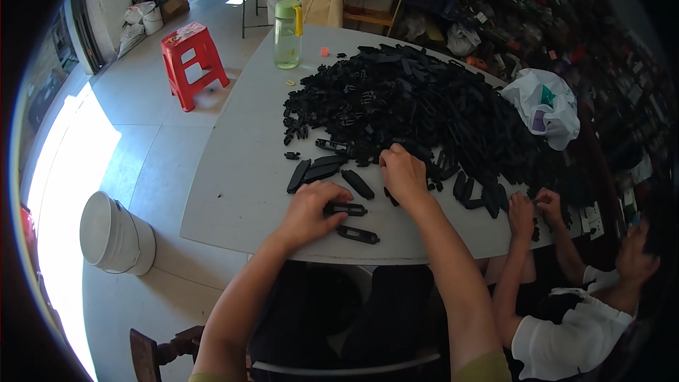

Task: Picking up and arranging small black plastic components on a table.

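Note:
My left hand (315, 212) rests near the table's front edge, thumb and fingers closed around one end of a slotted black plastic part (351, 209). A similar slotted part (358, 234) lies just in front of it, closer to me. My right hand (407, 175) is at the near edge of a big heap of black plastic parts (410, 99). Its fingers are bent together, and whatever is in them is hidden. Between the hands lies a smooth long black piece (358, 184). More such pieces (322, 170) lie beyond my left hand, beside another slotted part (332, 146).
A bottle with a green lid (287, 35) stands at the table's (233, 191) far left. A white plastic bag (544, 106) lies at the right. Another person's hands (534, 212) work at the right edge. A red stool (192, 64) and white bucket (117, 233) stand on the floor.

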Motion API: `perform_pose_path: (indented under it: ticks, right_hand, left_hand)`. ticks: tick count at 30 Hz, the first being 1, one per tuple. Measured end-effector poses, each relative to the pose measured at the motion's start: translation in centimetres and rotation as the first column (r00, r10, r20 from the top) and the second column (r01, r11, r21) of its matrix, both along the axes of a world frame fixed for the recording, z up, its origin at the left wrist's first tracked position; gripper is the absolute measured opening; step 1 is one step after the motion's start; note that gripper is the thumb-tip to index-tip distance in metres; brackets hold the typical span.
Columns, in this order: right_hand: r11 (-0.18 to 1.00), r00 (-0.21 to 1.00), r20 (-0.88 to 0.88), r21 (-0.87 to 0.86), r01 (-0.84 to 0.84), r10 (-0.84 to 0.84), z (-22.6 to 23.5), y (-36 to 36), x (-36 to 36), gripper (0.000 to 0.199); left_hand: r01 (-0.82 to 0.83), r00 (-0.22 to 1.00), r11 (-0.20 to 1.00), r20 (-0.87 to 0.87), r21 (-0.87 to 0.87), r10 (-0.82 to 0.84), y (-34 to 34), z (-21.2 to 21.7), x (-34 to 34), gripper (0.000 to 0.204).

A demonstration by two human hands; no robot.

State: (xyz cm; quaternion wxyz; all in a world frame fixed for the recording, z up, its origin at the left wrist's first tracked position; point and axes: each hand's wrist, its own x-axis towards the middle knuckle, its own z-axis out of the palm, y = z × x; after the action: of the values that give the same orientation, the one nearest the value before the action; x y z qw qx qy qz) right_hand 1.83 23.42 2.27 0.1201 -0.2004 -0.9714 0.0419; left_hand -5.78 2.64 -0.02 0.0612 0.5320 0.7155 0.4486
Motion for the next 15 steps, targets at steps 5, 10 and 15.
perform_pose_path:
  ticks: [5,10,15]
  right_hand:
    - [0.966,0.986,-0.160,-0.241,-0.095,0.057,2.9,-1.5,3.6,0.004]
    - [0.792,0.986,0.115,-0.610,-0.027,0.122,2.6,-1.3,7.2,0.004]
    - [0.786,0.996,-0.085,-0.618,-0.029,-0.029,1.8,-1.1,9.1,0.008]
  left_hand:
    - [0.004,1.000,1.000,-0.003,-0.011,-0.004,-0.2,-0.4,-0.3,0.027]
    - [0.001,1.000,0.999,-0.009,-0.050,-0.002,-0.1,-0.2,-0.2,0.026]
    - [0.013,0.999,1.000,-0.050,-0.018,-0.014,0.1,-0.2,-0.1,0.027]
